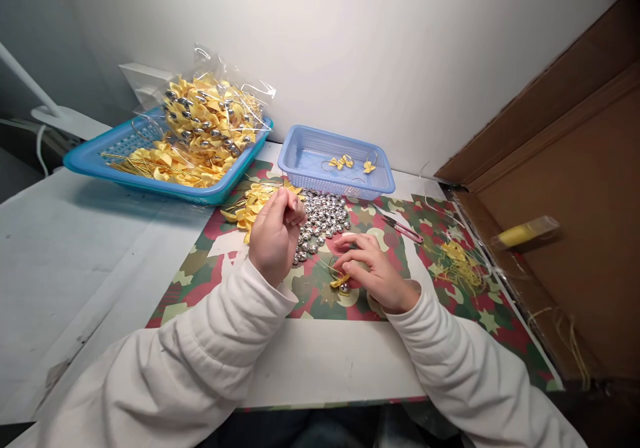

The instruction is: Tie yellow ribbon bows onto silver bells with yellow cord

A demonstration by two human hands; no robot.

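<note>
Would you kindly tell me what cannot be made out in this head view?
- What the left hand pinches: hidden by its curled fingers.
- The piece under the right hand: only a yellow bow shows.
- The bagged bows: blurred by cellophane glare.

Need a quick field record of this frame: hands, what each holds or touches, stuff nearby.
left hand: raised over the mat, fingers pinched; what they pinch is too small to tell
right hand: low on the mat, fingers on a yellow bow with bell
bells: silver pile between and behind the hands
loose bows: yellow heap left of the bells
small basket: blue, a few bows inside
large tray: blue, bagged bow-and-bell pieces
snips: pink, right of the bells
mat: red-green star print
</note>
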